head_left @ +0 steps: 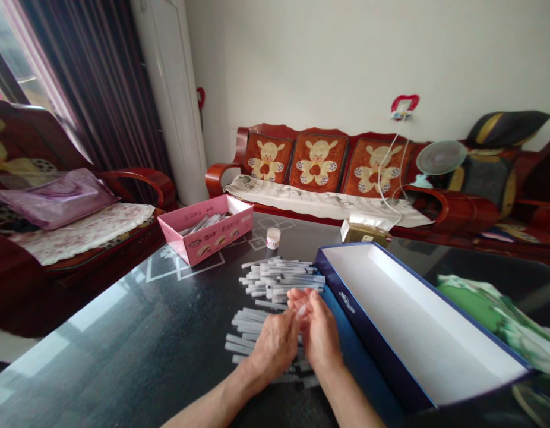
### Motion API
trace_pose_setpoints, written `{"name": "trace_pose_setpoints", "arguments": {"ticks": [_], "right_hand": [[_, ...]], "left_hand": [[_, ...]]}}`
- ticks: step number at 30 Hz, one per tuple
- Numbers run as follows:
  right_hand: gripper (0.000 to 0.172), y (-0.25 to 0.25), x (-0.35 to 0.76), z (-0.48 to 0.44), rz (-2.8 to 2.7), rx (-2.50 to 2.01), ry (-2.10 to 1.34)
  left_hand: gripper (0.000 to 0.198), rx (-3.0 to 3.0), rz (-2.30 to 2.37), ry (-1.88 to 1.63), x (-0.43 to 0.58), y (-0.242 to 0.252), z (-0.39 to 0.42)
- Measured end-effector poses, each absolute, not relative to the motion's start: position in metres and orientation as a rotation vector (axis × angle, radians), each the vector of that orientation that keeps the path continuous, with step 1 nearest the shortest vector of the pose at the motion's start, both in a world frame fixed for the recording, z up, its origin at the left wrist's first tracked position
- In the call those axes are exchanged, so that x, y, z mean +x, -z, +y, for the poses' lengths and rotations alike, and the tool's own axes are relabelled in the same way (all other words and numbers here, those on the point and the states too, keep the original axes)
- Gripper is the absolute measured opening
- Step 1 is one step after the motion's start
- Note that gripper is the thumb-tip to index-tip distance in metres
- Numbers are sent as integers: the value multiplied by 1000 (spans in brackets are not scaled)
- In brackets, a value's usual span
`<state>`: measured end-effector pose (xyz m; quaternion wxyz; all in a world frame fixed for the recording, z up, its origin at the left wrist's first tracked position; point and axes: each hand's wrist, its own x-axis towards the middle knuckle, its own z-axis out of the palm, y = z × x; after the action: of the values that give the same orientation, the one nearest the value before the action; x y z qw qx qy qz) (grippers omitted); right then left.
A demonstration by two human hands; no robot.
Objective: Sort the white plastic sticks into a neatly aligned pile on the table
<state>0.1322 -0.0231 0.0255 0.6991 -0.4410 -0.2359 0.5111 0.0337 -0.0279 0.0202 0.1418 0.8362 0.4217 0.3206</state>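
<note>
Working at the middle of the dark glossy surface (123, 362), both bare hands come together right over the sticks! The left hand (275, 345) and the right hand (317, 330) meet at the fingers (302, 295), the grip pressed together, and a small translucent sliver (302, 310) shows at the fingertips, though blur hides whether it is really pinched. Just ahead lies a loose heap of slim white plastic sticks (279, 279), and a second heap of white sticks (243, 333) spreads out beneath the hands. Hard by on the right, a long open navy-blue cardboard box with a white interior (346, 303) runs toward the near right corner of the surface. Over toward the far left edge sits an open pink printed cardboard box (208, 244) with more slim sticks (204, 223) inside. Between the boxes, a small white jar with a pink label (273, 238) stands upright, and a tan foil packet (364, 233) sits at the far edge. Behind it all, a red wooden sofa with bear-pattern cushions (317, 161).
</note>
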Motion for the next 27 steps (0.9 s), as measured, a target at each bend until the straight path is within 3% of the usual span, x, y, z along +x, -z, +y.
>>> {"name": "trace_pose_setpoints", "arguments": {"ticks": [12,15,21,27], "right_hand": [[37,-26,155,-12,-472,-908,-1199],[37,-22,168,-10,-760,-1147,-1005],[19,-17,178,-14,-1721,-1457,-267],[23,-16,168,-21,-1960,-1558,-109]], "left_hand": [[32,2320,1236,-881,29,-29,-27],[29,2381,1269,-881,22,-28,-20],[34,2593,1468,-819,-4,-23,6],[31,2727,1512,-732,-13,-14,17]]}}
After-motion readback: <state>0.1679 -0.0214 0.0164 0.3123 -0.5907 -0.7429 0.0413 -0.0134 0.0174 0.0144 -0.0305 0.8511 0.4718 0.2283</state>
